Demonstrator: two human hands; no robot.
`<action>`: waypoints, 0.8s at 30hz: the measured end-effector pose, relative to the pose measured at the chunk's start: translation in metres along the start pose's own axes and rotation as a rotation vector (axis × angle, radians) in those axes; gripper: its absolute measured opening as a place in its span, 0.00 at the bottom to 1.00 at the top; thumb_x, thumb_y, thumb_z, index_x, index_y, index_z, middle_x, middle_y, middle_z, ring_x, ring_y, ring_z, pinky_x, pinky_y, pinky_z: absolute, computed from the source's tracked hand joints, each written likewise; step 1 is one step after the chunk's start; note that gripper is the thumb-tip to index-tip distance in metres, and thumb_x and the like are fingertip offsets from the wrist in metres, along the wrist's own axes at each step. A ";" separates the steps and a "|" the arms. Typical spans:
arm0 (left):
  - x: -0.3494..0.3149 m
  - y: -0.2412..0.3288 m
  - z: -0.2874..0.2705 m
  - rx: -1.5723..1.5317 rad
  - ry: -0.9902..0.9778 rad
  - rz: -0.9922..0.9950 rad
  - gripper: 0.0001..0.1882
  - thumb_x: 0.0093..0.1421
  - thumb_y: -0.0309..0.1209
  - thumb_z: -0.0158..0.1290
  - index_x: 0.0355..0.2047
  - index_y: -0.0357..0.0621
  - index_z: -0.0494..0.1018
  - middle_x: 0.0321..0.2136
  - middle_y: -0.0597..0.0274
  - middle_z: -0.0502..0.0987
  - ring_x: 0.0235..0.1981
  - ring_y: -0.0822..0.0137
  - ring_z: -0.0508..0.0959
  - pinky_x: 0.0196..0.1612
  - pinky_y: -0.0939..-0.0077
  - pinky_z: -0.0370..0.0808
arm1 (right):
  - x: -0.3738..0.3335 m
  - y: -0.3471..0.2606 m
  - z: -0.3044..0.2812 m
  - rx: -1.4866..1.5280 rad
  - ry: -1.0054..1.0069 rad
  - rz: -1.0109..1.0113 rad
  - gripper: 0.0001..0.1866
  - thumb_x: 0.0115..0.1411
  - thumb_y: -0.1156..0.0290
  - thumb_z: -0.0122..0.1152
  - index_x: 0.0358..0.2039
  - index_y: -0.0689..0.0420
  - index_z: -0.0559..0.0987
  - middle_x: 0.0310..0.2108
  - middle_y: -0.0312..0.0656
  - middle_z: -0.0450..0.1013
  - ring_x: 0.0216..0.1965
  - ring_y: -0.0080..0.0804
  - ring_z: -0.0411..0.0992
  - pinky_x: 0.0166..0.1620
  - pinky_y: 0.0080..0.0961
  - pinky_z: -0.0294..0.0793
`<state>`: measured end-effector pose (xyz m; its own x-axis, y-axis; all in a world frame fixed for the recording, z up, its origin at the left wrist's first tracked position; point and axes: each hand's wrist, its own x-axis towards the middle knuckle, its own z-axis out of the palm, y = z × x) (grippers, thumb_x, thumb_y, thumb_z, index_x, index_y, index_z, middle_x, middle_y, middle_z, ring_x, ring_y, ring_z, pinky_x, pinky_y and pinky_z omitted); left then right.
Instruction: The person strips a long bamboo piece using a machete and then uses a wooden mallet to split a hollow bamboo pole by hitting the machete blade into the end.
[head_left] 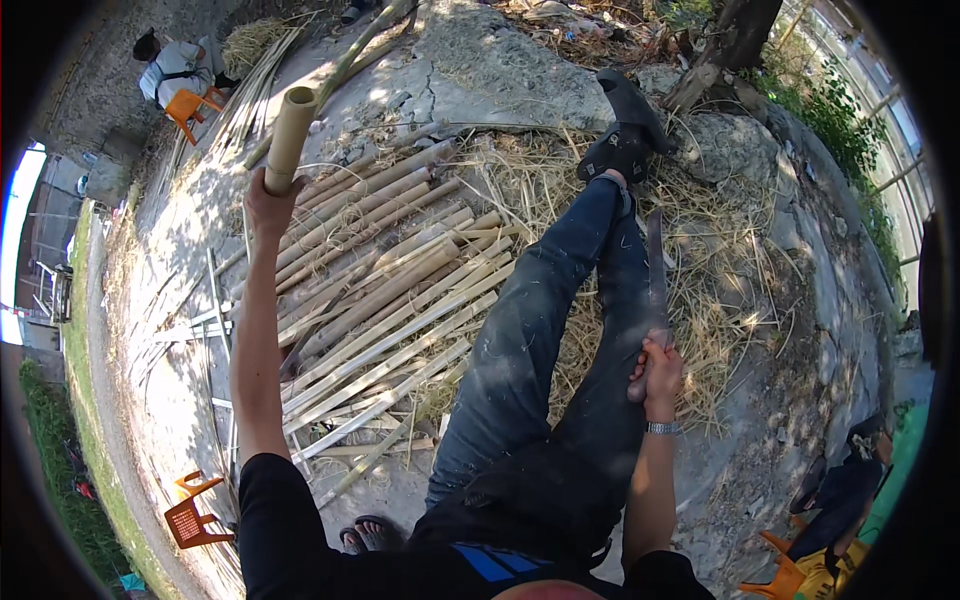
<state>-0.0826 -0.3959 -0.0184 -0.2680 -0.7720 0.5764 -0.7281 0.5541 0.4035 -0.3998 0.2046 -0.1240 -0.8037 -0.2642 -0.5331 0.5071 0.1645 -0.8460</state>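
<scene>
My left hand (271, 203) is raised at arm's length, its fingers wrapped round the lower part of a thick, hollow bamboo piece (288, 140). The bamboo stands nearly upright, its round open end uppermost. Beside my right thigh, my right hand (658, 370) is closed on the handle of a long, dark, narrow-bladed knife (656, 262). The blade points away from me, along my lower leg. On the ground to the left of my legs lie several bamboo poles and split strips (400, 265), roughly side by side.
My outstretched legs (520, 340) end in dark shoes (628, 125) on straw-like shavings (715, 300). A tree trunk (735, 45) rises far right. Orange chairs (195, 512) stand around; one person (180, 65) sits far left, another (850, 480) at lower right. Sandals (372, 533) lie near me.
</scene>
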 end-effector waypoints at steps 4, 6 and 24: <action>0.026 0.026 -0.111 -0.091 0.738 0.105 0.34 0.44 0.52 0.76 0.37 0.33 0.79 0.31 0.55 0.84 0.29 0.59 0.83 0.37 0.64 0.78 | -0.012 0.009 0.000 -0.072 -0.002 -0.090 0.09 0.62 0.69 0.62 0.29 0.59 0.73 0.19 0.36 0.70 0.13 0.24 0.67 0.17 0.25 0.70; 0.049 0.020 -0.177 -0.160 0.861 0.008 0.27 0.47 0.47 0.76 0.31 0.33 0.82 0.30 0.56 0.85 0.30 0.67 0.83 0.36 0.71 0.78 | -0.011 0.004 -0.004 -0.092 -0.030 -0.127 0.08 0.62 0.70 0.62 0.29 0.59 0.74 0.19 0.35 0.70 0.13 0.24 0.68 0.16 0.25 0.70; -0.039 0.236 -0.237 -1.726 0.468 0.064 0.21 0.63 0.50 0.52 0.36 0.42 0.71 0.33 0.60 0.72 0.35 0.63 0.73 0.49 0.62 0.68 | -0.033 0.019 -0.013 0.091 0.180 -0.330 0.11 0.62 0.72 0.63 0.26 0.61 0.72 0.18 0.37 0.72 0.13 0.26 0.70 0.17 0.26 0.72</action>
<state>-0.0942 -0.1610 0.2223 0.1407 -0.7644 0.6292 0.7761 0.4798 0.4092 -0.3674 0.2288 -0.1223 -0.9660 -0.1168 -0.2305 0.2308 0.0107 -0.9729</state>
